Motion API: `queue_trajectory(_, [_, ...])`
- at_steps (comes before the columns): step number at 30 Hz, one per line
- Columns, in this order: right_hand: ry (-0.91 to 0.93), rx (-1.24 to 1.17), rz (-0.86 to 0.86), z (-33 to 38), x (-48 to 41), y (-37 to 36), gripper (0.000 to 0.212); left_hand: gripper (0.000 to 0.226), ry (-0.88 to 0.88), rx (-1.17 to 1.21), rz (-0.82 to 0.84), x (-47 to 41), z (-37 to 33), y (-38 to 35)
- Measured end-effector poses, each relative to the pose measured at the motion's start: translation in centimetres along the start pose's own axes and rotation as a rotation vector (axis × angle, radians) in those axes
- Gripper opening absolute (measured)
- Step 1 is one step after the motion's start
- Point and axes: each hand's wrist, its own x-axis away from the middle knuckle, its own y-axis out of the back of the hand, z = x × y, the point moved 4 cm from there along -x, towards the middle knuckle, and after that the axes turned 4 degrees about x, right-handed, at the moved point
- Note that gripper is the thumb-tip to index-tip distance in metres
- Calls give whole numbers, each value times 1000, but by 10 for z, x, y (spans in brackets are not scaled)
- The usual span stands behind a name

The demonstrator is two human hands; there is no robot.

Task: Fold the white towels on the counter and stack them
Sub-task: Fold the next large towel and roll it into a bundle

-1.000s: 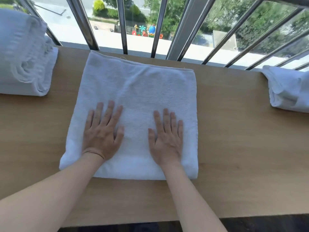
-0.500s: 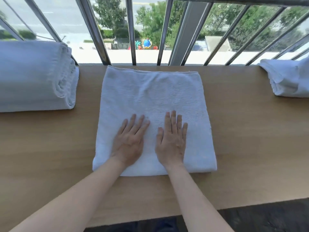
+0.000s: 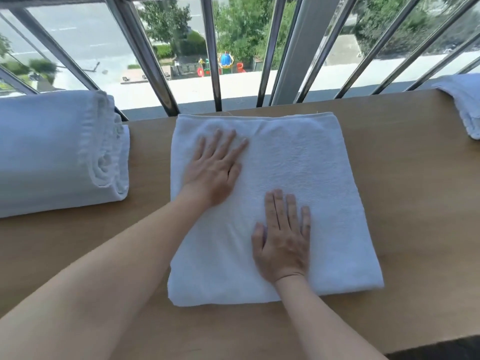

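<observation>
A folded white towel (image 3: 311, 178) lies flat as a square in the middle of the wooden counter (image 3: 415, 203). My left hand (image 3: 217, 167) rests flat on its far left part, fingers straight and spread. My right hand (image 3: 284, 237) lies flat on the towel's near middle, fingers straight and together. To the left sits a stack of folded white towels (image 3: 57, 152). At the far right edge, part of another white towel pile (image 3: 465, 105) shows, cut off by the frame.
Metal window bars (image 3: 215, 61) rise right behind the counter's far edge, with a street and playground beyond. Bare wood lies between the middle towel and each side pile. The counter's near edge (image 3: 428, 344) runs along the bottom right.
My left hand slid away from me to the towel's far left part. My right hand stayed near the front middle. The view shifted closer and to the left.
</observation>
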Motion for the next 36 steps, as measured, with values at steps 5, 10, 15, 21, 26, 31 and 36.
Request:
queue_trajectory(5, [0, 1, -18, 1, 0, 2, 65, 58, 78, -3, -13, -42, 15, 12])
queue_trajectory(10, [-3, -2, -23, 2, -1, 5, 64, 57, 142, 53, -23, -53, 7, 19])
queue_trajectory(15, [7, 3, -64, 1, -2, 3, 62, 56, -206, -3, -8, -3, -42, -6])
queue_trajectory(21, [9, 9, -78, 0, -1, -1, 62, 58, 17, 6, -46, -40, -27, -5])
queue_trajectory(26, [6, 7, -70, 1, 0, -1, 61, 60, 113, 30, -35, -54, -19, 6])
queue_trajectory(31, [-5, -8, -50, 0, -2, 0, 60, 64, 120, 58, -35, 0, -33, -13])
queue_trajectory(36, [-14, -12, 7, 2, 1, 2, 61, 65, 118, 24, -21, 79, -47, -28])
